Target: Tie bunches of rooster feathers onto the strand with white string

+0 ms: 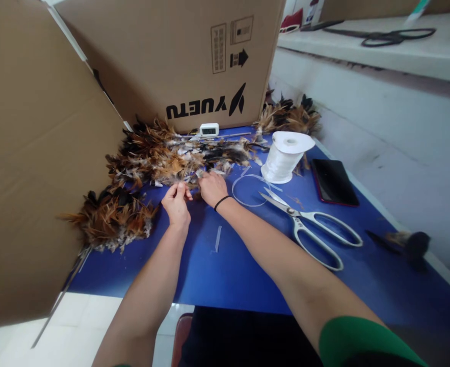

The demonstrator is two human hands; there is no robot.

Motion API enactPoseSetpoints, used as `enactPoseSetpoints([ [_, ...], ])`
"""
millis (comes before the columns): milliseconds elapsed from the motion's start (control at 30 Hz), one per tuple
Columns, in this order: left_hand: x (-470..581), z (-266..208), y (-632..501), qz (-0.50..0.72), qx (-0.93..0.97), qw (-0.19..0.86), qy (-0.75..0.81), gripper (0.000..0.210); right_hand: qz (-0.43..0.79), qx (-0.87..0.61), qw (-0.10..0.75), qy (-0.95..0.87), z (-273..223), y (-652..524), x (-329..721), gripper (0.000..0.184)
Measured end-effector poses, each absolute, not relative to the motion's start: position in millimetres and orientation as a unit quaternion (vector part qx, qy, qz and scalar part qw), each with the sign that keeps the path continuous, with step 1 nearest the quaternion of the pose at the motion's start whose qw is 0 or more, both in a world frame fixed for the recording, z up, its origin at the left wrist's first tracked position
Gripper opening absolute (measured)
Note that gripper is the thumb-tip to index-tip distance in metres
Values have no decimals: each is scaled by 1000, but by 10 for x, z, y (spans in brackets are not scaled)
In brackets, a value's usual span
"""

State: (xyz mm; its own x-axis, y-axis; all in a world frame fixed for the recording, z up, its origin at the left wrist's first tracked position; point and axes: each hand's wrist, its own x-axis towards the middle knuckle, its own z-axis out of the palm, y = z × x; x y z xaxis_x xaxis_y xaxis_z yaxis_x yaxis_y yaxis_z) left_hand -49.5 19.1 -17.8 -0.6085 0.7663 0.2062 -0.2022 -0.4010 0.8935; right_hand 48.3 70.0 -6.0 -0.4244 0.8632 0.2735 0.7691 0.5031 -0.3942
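Observation:
At the near edge of a long pile of brown, black and white feathers [171, 160], my two hands are close together. My left hand [177, 204] is closed in a pinch, thumb against the fingers; whatever is between them is too small to make out. Just right of it, my right hand [213, 188] reaches into the feathers with its fingers bent and closed. Its fingertips are mostly hidden, so what they grip cannot be seen. A bunch of brown feathers [113, 219] lies to the left of my left hand.
Right of my hands are white-handled scissors [295, 214], a white ribbon spool [284, 158], a clear loop [243, 199] and a phone [334, 182]. A small digital clock [209, 130] stands before the cardboard box [163, 56]. More feathers [289, 114] lie at the back right.

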Motion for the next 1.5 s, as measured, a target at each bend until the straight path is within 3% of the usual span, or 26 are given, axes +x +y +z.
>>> enactPoseSetpoints([
  [167, -484, -164, 179, 771, 306, 327, 453, 19, 175, -509, 248, -805, -95, 768, 500, 25],
  [533, -397, -140, 120, 712, 304, 450, 446, 27, 381, -479, 397, -683, -206, 757, 803, 17],
  [900, -267, -209, 47, 584, 340, 580, 454, 25, 470, -475, 470, -577, -230, 508, 954, 8],
  [1367, -296, -207, 69, 587, 348, 547, 485, 30, 621, -421, 543, -378, -90, 419, 1131, 18],
  [1500, -307, -188, 70, 598, 397, 476, 508, 30, 626, -398, 571, -352, -67, 429, 1179, 21],
])
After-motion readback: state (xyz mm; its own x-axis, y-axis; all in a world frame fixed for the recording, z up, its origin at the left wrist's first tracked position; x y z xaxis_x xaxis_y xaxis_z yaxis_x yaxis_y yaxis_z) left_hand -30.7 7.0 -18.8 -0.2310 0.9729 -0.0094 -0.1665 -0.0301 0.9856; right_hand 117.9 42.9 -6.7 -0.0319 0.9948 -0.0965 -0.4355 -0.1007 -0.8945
